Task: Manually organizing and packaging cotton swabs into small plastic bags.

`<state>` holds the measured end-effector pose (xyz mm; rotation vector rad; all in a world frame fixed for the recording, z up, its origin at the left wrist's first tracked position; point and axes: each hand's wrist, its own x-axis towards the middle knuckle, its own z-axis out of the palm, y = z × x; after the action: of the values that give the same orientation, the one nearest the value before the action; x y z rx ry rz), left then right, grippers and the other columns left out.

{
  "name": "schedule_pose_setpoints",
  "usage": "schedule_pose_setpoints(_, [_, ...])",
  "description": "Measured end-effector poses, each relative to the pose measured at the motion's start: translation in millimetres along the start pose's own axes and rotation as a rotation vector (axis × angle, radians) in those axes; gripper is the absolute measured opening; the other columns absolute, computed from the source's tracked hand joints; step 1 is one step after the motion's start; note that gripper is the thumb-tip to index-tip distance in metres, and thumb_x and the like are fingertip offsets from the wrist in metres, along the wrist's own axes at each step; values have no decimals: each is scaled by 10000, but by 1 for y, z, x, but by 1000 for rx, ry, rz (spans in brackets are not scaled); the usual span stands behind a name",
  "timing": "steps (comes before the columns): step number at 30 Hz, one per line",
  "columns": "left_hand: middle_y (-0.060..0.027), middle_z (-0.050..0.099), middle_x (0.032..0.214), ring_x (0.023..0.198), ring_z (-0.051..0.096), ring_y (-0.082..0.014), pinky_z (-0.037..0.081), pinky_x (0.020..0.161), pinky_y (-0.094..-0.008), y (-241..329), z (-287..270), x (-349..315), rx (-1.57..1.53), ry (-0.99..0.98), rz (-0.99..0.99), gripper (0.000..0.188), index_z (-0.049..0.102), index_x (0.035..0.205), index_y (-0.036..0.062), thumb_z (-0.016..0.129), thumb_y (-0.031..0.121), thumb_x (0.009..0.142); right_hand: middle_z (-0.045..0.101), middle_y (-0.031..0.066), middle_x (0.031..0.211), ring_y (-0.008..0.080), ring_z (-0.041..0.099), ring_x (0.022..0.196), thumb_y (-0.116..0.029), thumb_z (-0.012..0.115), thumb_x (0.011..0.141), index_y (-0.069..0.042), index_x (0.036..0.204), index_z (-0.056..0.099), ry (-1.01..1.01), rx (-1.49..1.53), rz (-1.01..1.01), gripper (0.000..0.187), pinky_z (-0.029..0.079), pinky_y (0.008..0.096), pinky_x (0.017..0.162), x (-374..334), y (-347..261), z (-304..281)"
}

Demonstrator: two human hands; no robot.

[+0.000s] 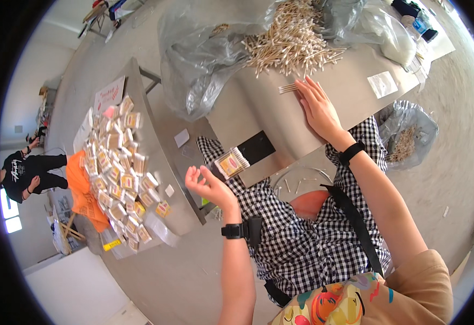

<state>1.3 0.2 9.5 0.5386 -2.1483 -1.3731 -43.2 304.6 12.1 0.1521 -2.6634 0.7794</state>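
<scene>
My right hand (319, 107) lies flat on the metal table (250, 105) with its fingers stretched out. A small row of cotton swabs (287, 88) sits at its fingertips, on their left side. Beyond is a big loose heap of cotton swabs (294, 40). Over the near left corner of the table, my left hand (211, 187) is raised with its fingers apart and loosely bent, holding nothing I can see. Just to its right, a pack of cotton swabs (231, 163) with a yellow and red label rests at the table edge, beside a black rectangle (257, 147).
Clear plastic bags (199, 65) flank the heap. A second table (163, 162) at left bears many filled swab packs (120, 168) and an orange bag (82, 187). A lined bin (410, 135) with swabs stands at right. Another person (28, 168) is at far left.
</scene>
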Motion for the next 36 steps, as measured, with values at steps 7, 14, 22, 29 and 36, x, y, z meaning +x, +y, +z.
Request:
schedule_pose_setpoints(7, [-101,572,1291,1178,557,-226,454,971,-381,67,47,-2,29,-452,269,347,524,1291,26,614,113,967,454,85,1520,240,310,1479,-134,498,976,-53,1458,443,-40,-229,0,493,225,421,1242,0,6,9])
schedule_pose_setpoints(14, [-179,559,1297,1273,493,-368,414,1065,-472,93,161,3,42,-919,544,304,631,1210,80,667,122,910,639,94,1286,237,556,1288,-45,576,827,-28,1158,681,85,93,-108,348,406,401,1155,-34,-26,19])
schedule_pose_setpoints(22, [-256,478,1413,1318,430,-421,395,1091,-476,100,233,-12,343,-854,553,385,623,1239,-2,665,205,918,656,77,1185,236,609,1176,-47,594,800,-28,1093,674,129,47,-99,304,456,374,1106,-32,-30,9])
schedule_pose_setpoints(29, [-198,594,1322,1218,544,-376,439,1049,-452,80,151,-25,254,-922,531,325,622,1210,-44,622,141,943,641,103,1129,262,612,1155,-52,629,756,-22,1013,666,182,44,-91,261,479,383,1051,-35,-21,10])
schedule_pose_setpoints(36, [-154,597,1382,1248,580,-300,450,1052,-388,65,70,-22,136,-914,376,190,702,1093,12,657,77,920,617,82,1128,265,609,1147,-13,676,718,-55,998,670,115,121,-109,283,491,392,1001,-34,-30,2])
